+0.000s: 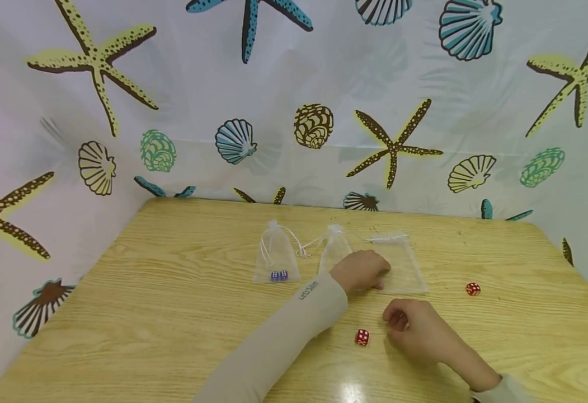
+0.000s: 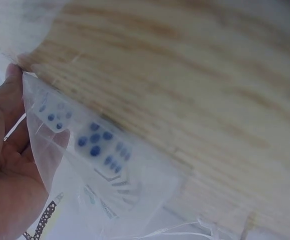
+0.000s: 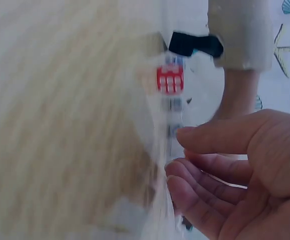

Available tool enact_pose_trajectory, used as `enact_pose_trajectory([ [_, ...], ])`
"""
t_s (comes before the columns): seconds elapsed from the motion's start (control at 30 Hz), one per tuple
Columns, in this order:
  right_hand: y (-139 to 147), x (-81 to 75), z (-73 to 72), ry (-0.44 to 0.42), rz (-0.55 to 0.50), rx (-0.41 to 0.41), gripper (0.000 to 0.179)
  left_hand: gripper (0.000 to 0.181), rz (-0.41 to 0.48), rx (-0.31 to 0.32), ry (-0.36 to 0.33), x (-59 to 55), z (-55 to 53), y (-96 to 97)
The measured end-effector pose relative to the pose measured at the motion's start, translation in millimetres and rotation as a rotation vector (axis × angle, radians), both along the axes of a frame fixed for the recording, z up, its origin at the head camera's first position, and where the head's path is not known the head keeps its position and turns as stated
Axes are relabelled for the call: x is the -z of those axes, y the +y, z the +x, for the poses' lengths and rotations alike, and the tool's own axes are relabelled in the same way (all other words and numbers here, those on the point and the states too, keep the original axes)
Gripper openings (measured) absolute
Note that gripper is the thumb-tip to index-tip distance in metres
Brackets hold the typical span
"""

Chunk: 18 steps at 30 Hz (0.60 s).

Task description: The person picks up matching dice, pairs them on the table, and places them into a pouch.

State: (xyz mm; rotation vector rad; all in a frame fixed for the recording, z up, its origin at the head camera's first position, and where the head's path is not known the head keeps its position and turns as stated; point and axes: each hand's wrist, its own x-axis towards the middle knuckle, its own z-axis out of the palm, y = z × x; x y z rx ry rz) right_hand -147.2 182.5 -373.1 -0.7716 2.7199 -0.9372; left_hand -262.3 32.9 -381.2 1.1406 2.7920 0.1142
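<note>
A white cloth backdrop, printed with starfish and seashells, hangs behind a pale, streaky wood-grain table with a soft shine near its front edge.

A person in light sleeves reaches over it. The left hand is bent down at the near left part of the right bag; whether its fingers pinch the mesh cannot be told. The right hand is loosely curved, a small gap between thumb and fingers, with nothing visible in its hold.

The three bags are sheer white mesh with thin drawstrings, standing out in a row. The right one lies flat, roughly rectangular, no dice showing inside. The middle bag and left bag narrow at the neck.

Smallest are the cube dice: glossy blue dice in the left bag, whitish dice with blue dots in the middle one, a red die just beside the right hand, and another red die right of the bags.

The step appears to be readying the right bag; next probably calls for widening its mouth and pinching up a red die.
</note>
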Motion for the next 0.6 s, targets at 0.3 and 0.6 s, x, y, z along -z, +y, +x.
enact_pose_trajectory([
  [0.3,53.7,0.2,-20.2,0.021,0.089,0.188,0.017,0.017,-0.014,0.011,0.0,0.1,-0.3,1.6],
  [0.6,103.9,3.1,-33.1,0.173,0.144,0.378,0.024,0.024,-0.016,0.009,0.006,0.7,0.9,1.1],
])
